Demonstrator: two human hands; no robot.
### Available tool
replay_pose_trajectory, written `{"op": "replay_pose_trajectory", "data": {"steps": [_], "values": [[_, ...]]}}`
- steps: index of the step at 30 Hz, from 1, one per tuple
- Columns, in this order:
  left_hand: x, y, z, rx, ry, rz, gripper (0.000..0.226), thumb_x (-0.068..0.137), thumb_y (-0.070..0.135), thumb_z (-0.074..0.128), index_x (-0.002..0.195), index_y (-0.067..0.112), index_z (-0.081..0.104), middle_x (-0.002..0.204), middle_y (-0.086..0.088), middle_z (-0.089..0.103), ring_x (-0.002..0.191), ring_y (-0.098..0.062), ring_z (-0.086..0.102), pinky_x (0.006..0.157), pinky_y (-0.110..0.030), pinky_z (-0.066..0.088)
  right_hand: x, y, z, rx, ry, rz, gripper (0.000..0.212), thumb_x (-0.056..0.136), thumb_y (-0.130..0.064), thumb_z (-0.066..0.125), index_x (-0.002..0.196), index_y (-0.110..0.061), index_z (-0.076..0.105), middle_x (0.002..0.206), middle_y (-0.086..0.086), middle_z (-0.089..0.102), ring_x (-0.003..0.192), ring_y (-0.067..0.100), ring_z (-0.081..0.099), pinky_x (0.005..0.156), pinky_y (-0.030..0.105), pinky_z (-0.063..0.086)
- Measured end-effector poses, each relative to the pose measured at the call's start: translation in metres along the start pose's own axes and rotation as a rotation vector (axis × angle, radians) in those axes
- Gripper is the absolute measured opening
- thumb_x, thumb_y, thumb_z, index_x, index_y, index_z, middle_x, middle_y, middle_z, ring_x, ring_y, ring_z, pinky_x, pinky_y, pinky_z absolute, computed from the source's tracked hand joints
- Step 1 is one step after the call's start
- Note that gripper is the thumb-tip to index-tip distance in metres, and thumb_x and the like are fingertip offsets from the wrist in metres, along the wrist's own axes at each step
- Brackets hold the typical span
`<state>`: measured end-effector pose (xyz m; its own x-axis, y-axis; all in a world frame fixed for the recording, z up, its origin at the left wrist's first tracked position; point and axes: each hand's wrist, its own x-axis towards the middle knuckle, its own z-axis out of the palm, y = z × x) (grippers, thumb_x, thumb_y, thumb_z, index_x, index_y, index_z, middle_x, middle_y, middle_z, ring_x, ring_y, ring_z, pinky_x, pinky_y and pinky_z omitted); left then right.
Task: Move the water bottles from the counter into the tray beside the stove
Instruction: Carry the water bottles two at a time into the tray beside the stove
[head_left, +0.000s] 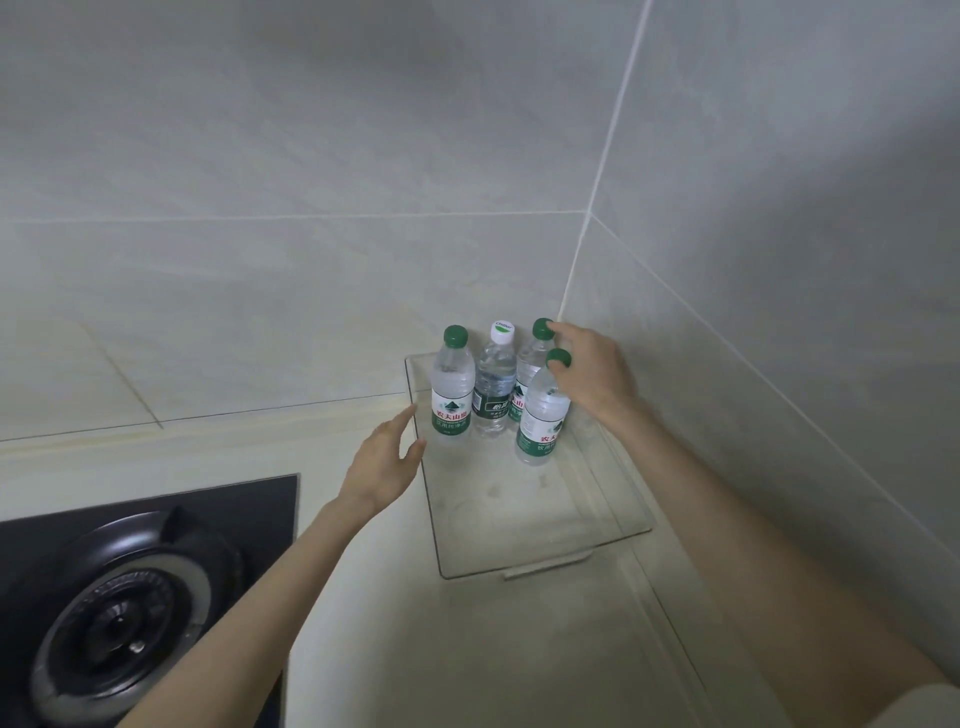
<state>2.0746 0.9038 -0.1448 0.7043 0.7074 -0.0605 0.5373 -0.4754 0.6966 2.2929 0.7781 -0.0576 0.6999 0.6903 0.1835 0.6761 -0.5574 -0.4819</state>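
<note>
Item: clear plastic tray (540, 551), set on a pale desk (467, 649) in a tiled corner, right of a black gas stove (130, 597).

Contents: 4 water bottles, all upright at the tray's far end. 3 in a back row: green-capped bottle at left (453, 387), white-capped bottle (493, 384) in the middle, second green-capped bottle (531, 364) at right. 1 more green-capped bottle (543, 415) stands just in front of the right one.

Hands: right hand (592, 379) sits over the 2 right-hand caps, fingers (563, 328) loosely spread, touching or just off them; a firm grip cannot be confirmed. Left hand (382, 462) open, holding nothing, at the tray's left wall.

Progress: judged nearly complete; no bottles remain on the visible desk, near half of tray unfilled.

Room: large grey wall tiles, light grout.
</note>
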Motion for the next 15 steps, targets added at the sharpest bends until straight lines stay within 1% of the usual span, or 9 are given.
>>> {"op": "replay_pose_trajectory", "data": {"steps": [2,3,5,6,8,10,11,12,15], "values": [[-0.013,0.008,-0.013,-0.004,0.02,0.034,0.049,0.096,0.022,0.051,0.143,0.02,0.038,0.14,-0.007,0.051,0.13,-0.023,0.045,0.104,-0.03,0.034,-0.015,-0.014,-0.011,0.141,-0.01,-0.014,0.05,0.084,-0.01,0.061,0.133,-0.02,0.056,0.123,0.006,0.065,0.108,0.025,0.063,0.094,0.033,0.049],[-0.024,0.012,-0.024,-0.025,0.041,0.051,0.046,0.095,0.02,0.052,0.14,0.019,0.043,0.136,-0.006,0.054,0.126,-0.022,0.048,0.102,-0.028,0.036,-0.026,-0.024,-0.017,0.227,-0.03,-0.027,0.049,0.084,-0.01,0.063,0.132,-0.019,0.056,0.119,0.003,0.066,0.1,0.021,0.065,0.091,0.03,0.049],[-0.042,0.022,-0.042,-0.101,0.085,0.079,0.039,0.093,0.017,0.054,0.132,0.021,0.051,0.125,-0.001,0.062,0.117,-0.02,0.055,0.096,-0.024,0.04,-0.05,-0.042,-0.027,0.369,-0.078,-0.047,0.047,0.085,-0.008,0.064,0.13,-0.019,0.057,0.109,-0.003,0.064,0.084,0.011,0.064,0.081,0.019,0.05],[-0.055,0.025,-0.054,-0.146,0.114,0.091,0.036,0.093,0.016,0.054,0.128,0.023,0.054,0.119,0.001,0.064,0.112,-0.017,0.058,0.093,-0.023,0.042,-0.066,-0.053,-0.032,0.424,-0.096,-0.067,0.045,0.086,-0.007,0.065,0.128,-0.019,0.058,0.106,-0.005,0.064,0.08,0.006,0.063,0.078,0.015,0.051],[-0.08,0.032,-0.075,-0.228,0.163,0.118,0.03,0.093,0.015,0.054,0.121,0.025,0.058,0.11,0.006,0.066,0.101,-0.011,0.061,0.085,-0.015,0.047,-0.096,-0.072,-0.04,0.509,-0.121,-0.107,0.042,0.086,-0.009,0.066,0.125,-0.022,0.06,0.108,-0.006,0.067,0.081,0.002,0.064,0.076,0.011,0.051],[-0.11,0.036,-0.096,-0.301,0.22,0.14,0.026,0.093,0.013,0.054,0.115,0.026,0.061,0.106,0.009,0.067,0.095,-0.006,0.062,0.074,-0.004,0.044,-0.127,-0.09,-0.046,0.565,-0.159,-0.158,0.04,0.087,-0.01,0.066,0.123,-0.025,0.06,0.11,-0.007,0.069,0.081,-0.002,0.066,0.074,0.007,0.049],[-0.123,0.037,-0.106,-0.333,0.246,0.148,0.025,0.093,0.012,0.055,0.112,0.027,0.062,0.105,0.01,0.068,0.094,-0.006,0.063,0.073,-0.002,0.042,-0.141,-0.098,-0.049,0.596,-0.181,-0.169,0.039,0.087,-0.011,0.066,0.123,-0.026,0.06,0.11,-0.007,0.069,0.081,-0.005,0.065,0.075,0.007,0.048],[-0.14,0.036,-0.115,-0.359,0.266,0.149,0.024,0.093,0.012,0.055,0.109,0.029,0.062,0.105,0.011,0.068,0.095,-0.006,0.063,0.073,-0.003,0.043,-0.156,-0.106,-0.051,0.621,-0.205,-0.174,0.038,0.088,-0.012,0.066,0.122,-0.026,0.06,0.109,-0.008,0.069,0.081,-0.007,0.065,0.077,0.008,0.048],[-0.188,0.031,-0.136,-0.399,0.298,0.139,0.024,0.093,0.014,0.055,0.108,0.031,0.063,0.106,0.014,0.069,0.097,-0.002,0.064,0.079,-0.019,0.049,-0.199,-0.127,-0.05,0.67,-0.253,-0.182,0.035,0.088,-0.014,0.066,0.118,-0.032,0.06,0.108,-0.01,0.07,0.08,-0.005,0.063,0.082,0.012,0.049]]}}
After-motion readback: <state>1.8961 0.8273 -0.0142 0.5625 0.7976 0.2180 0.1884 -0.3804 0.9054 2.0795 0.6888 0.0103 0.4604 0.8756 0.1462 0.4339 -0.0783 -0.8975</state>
